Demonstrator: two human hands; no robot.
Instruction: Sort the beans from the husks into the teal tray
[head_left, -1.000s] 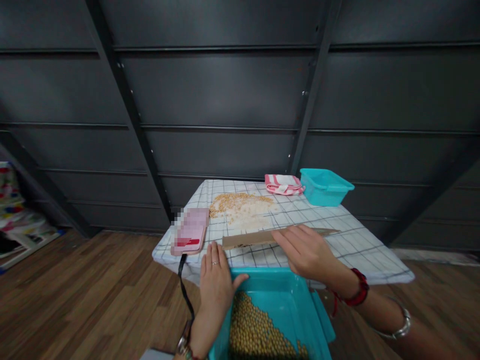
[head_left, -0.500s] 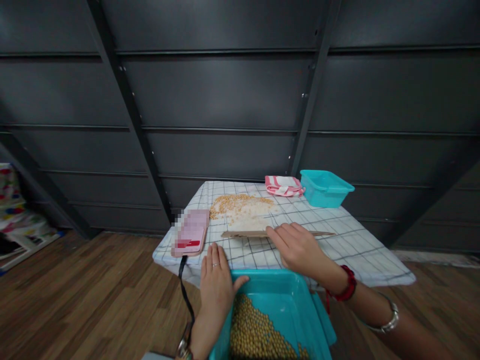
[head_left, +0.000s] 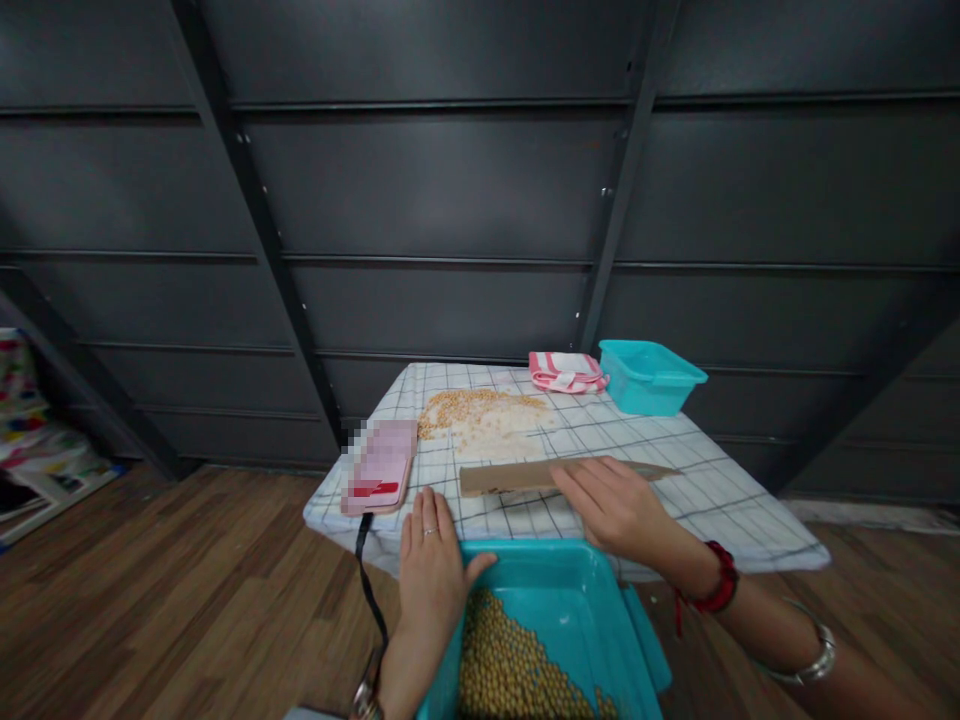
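Note:
My right hand [head_left: 607,500] grips a long strip of brown cardboard [head_left: 510,478] from above, low over the front of the checked cloth [head_left: 427,380]. Beyond the strip lies a spread of yellow beans or kernels [head_left: 465,405], with pale powder [head_left: 499,435] on its near side. My left hand [head_left: 431,570] lies flat, fingers stretched out, at the back left corner of a teal tub [head_left: 536,548], its thumb on the rim. Round, tan-yellow beans [head_left: 517,660] are heaped in the tub's left and near part, while its bottom shows at the right.
A pink phone or flat case [head_left: 386,465], partly pixelated, lies on the cloth's left side. At the back right are a folded red-and-white towel [head_left: 566,372] and a smaller teal container [head_left: 651,380]. A dark panelled wall [head_left: 435,190] stands behind the table.
My right hand has moved right and slightly toward me with the cardboard, which now tilts to show more of its face. My left hand stays in place.

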